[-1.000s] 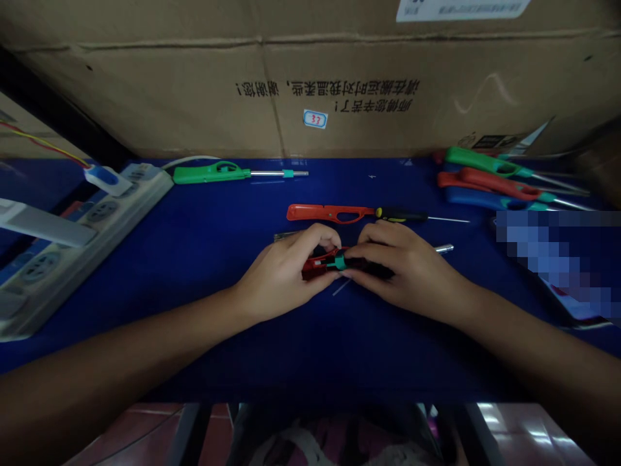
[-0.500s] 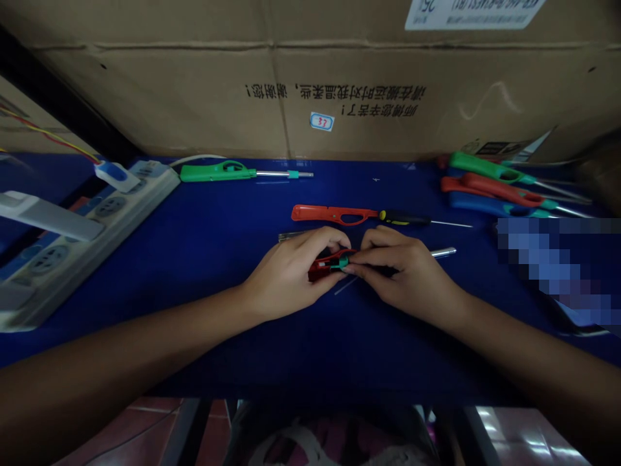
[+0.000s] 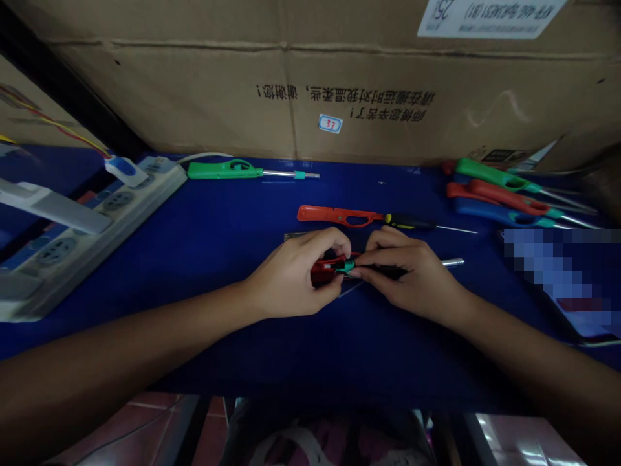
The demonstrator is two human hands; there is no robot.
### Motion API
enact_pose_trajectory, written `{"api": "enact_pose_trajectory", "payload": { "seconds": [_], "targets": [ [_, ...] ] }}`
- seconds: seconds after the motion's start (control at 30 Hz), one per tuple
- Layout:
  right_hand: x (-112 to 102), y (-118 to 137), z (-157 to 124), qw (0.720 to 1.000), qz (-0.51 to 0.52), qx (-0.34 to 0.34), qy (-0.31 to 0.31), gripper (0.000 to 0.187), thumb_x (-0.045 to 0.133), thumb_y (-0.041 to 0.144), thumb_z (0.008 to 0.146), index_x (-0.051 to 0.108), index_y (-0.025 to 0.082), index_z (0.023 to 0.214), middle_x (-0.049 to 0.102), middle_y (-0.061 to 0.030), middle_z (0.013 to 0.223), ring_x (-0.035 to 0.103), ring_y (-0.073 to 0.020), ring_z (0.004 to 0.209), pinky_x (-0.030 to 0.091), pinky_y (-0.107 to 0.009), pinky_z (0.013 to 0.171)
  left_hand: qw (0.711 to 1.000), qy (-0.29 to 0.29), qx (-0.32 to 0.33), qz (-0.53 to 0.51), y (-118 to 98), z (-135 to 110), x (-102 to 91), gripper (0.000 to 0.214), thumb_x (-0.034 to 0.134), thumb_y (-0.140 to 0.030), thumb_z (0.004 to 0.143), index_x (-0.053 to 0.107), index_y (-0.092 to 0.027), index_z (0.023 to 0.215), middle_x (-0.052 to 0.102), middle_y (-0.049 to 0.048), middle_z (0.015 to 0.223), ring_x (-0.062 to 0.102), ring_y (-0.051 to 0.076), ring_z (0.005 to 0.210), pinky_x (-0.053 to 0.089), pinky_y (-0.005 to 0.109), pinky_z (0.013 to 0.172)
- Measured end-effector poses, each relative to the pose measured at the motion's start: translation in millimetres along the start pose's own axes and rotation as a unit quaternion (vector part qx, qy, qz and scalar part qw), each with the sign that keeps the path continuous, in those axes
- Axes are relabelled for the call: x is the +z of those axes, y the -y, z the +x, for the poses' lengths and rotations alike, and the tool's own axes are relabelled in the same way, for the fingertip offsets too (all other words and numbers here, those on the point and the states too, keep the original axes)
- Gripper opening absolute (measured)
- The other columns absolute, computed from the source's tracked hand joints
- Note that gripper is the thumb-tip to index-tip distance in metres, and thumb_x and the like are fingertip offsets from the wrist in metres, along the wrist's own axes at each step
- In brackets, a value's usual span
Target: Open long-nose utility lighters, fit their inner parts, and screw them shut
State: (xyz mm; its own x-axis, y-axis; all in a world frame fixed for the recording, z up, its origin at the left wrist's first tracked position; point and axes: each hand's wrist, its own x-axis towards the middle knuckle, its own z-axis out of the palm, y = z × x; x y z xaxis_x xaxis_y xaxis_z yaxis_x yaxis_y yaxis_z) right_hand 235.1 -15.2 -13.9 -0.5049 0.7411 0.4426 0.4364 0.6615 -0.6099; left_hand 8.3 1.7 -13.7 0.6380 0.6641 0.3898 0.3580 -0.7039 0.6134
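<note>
Casing (image 3: pixel 320 267), red, open-sided: held in our left hand (image 3: pixel 295 275), nearer to us than the screwdriver (image 3: pixel 410 222) and left of its handle. Our left fingers and thumb curl around it, grasping.

Green part (image 3: pixel 347 266), small: at the casing's right end, on our side of the screwdriver. Our right hand (image 3: pixel 407 266) pinches it between thumb and fingertips. What else lies under that palm we cannot tell.

Metal tube (image 3: pixel 453 263): tip showing past our right hand, on the near side of the screwdriver's shaft; the remainder is hidden.

Red half (image 3: pixel 334 215), flat: directly left of the screwdriver, its end at the handle; whether they touch we cannot tell.

Clear strip (image 3: pixel 350 288), thin: nearer to us than the screwdriver, beneath our hands.

Green lighter (image 3: pixel 226 169): beyond and left of the screwdriver, barrel pointing right.

Lighters (image 3: pixel 509 194), green, red and blue, heaped: beyond and right of the screwdriver.

Device (image 3: pixel 533 285), pixelated: right of the screwdriver and nearer to us.

Power strip (image 3: pixel 99 249), white, with plugs: well left of the screwdriver.

Carton (image 3: pixel 310 77), brown, labelled 33: behind the screwdriver, print inverted.
</note>
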Motion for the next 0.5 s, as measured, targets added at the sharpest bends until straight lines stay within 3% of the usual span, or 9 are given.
{"api": "enact_pose_trajectory", "payload": {
  "seconds": [0.13, 0.5],
  "targets": [
    [-1.8, -0.7, -0.6, 1.000, 0.016, 0.020, 0.011, 0.005, 0.072, 0.018, 0.090, 0.077, 0.019, 0.090, 0.059, -0.0026, 0.079, 0.054, -0.0154, 0.075, 0.046, -0.031, 0.067, 1.000, -0.001, 0.010, -0.006, 0.2, -0.4, -1.5, 0.027, 0.062, -0.004, 0.076, 0.058, -0.017, 0.099, 0.062, -0.0032, 0.085, 0.055, 0.008, 0.067, 0.044, 0.020, 0.062],
    [-1.3, 0.6, 0.5, 0.999, 0.021, 0.040, 0.011, 0.006, 0.071, 0.020, 0.091, 0.077, 0.020, 0.089, 0.057, -0.0013, 0.078, 0.053, -0.0149, 0.074, 0.045, -0.031, 0.066, 0.999, -0.029, 0.019, 0.011, -1.2, 1.1, -1.5, 0.021, 0.062, -0.006, 0.076, 0.063, -0.017, 0.095, 0.065, -0.0013, 0.087, 0.059, 0.009, 0.072, 0.048, 0.021, 0.066]
  ]
}}
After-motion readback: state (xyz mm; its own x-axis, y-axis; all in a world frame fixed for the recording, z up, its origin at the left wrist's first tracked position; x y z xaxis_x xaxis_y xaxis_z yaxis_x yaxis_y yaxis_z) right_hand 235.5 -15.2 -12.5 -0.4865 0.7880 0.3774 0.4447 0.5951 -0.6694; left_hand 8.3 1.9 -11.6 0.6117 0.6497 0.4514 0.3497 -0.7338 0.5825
